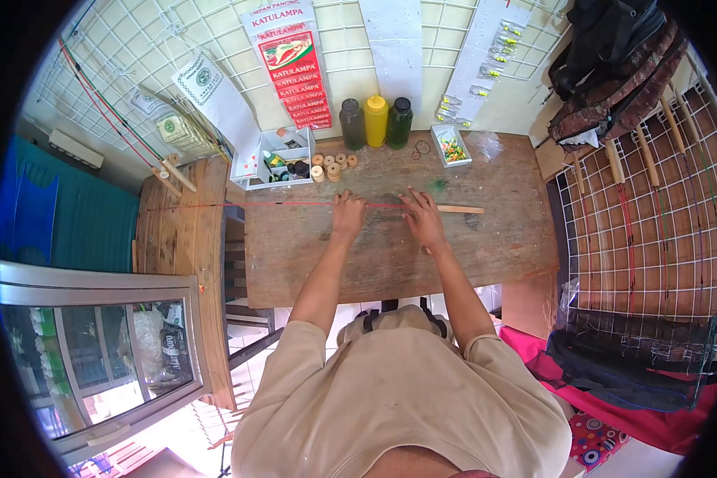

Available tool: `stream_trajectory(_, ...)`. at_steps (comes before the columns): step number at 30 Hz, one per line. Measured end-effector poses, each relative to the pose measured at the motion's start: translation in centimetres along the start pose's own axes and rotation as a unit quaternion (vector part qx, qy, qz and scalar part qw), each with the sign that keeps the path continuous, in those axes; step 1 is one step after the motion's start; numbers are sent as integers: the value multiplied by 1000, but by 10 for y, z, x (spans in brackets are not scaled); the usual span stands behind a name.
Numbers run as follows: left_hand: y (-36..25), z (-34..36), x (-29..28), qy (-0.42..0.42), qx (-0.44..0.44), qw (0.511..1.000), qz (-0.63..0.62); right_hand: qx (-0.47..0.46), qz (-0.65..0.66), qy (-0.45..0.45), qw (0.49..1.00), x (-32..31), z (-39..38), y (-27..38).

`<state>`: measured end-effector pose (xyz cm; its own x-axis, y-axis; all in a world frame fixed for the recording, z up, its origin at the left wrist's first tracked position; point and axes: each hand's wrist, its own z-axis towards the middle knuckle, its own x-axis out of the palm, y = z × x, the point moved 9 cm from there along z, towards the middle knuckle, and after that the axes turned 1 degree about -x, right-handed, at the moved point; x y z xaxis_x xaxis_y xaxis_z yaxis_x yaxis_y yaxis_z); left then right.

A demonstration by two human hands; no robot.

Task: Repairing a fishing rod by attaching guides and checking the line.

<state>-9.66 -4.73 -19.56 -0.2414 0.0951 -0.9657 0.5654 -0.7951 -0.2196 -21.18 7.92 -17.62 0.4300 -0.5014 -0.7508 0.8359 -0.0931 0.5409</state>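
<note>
Lying crosswise on the near side of the yellow squeeze bottle [376, 123], which is taken as the reference point, a red fishing rod [295, 203] is noted over the brown wooden table [390, 271]. Its thin shaft is extended well to the left of the bottle, past the table's edge; its pale wooden handle [462, 209] is seen to the right of the bottle.

The shaft is grasped by the left hand [349, 210], located nearer than the bottle and slightly left of it, with the fingers curled together over the rod. The right hand [424, 219] is placed on the rod, nearer than the bottle and slightly right of it; its fingers are bent and a little apart, and whether they are clamped cannot be told.

The bottle is flanked closely by a dark grey bottle [351, 126] on its left and a dark green bottle [399, 126] on its right. Wooden spools [334, 171] are grouped to its near left, and a white divided tray [283, 184] is positioned farther left. To its right, a small white box [458, 163] is filled with brightly coloured pieces [452, 149]; crumpled clear plastic [486, 146] is found farther right.
</note>
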Motion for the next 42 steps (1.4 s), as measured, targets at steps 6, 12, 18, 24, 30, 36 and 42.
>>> stream_trajectory(6,7,4,11,31,-26,999,27,107,15,123,986,0,-25,-25)
stream_trajectory(12,2,4,8,6,-36,999,25,151,-68,255,953,-1,-57,-33)
stream_trajectory(18,-1,1,13,20,-26,999,19,191,27,251,949,23,-75,-81)
stream_trajectory(24,-1,-8,9,-5,-28,1000,-8,185,147,85,968,-3,-40,-81)
stream_trajectory(30,-51,-19,-45,-162,12,976,-142,202,172,32,964,-32,-21,-67)
stream_trajectory(36,-92,12,-54,-137,48,963,-228,184,226,11,957,-53,-11,-45)
stream_trajectory(42,-124,50,-38,-2,16,971,-236,140,215,18,966,-70,0,-54)
